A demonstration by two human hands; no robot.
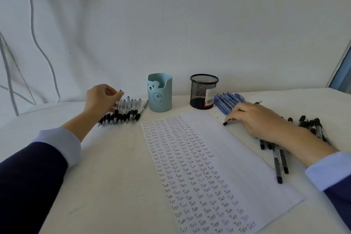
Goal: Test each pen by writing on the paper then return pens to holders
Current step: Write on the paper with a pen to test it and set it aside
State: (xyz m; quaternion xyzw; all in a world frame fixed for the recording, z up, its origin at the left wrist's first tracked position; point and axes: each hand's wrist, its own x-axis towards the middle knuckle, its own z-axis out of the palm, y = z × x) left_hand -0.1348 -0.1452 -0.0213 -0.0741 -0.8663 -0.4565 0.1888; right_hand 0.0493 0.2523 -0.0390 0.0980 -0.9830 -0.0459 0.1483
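Paper [218,157] filled with rows of the handwritten word "Test" lies on a white counter [114,176]. The left hand [101,100] reaches over a row of black pens [123,115] left of a blue bear holder [160,93], its fingers pinching the top of one of them. The right hand [260,119] rests near the paper's right edge, fingers curled round a single pen [228,121]. A mesh holder [204,91] stands beside the blue one, with blue pens [226,100] just to its right. A pile [307,125] of black pens lies under the right wrist.
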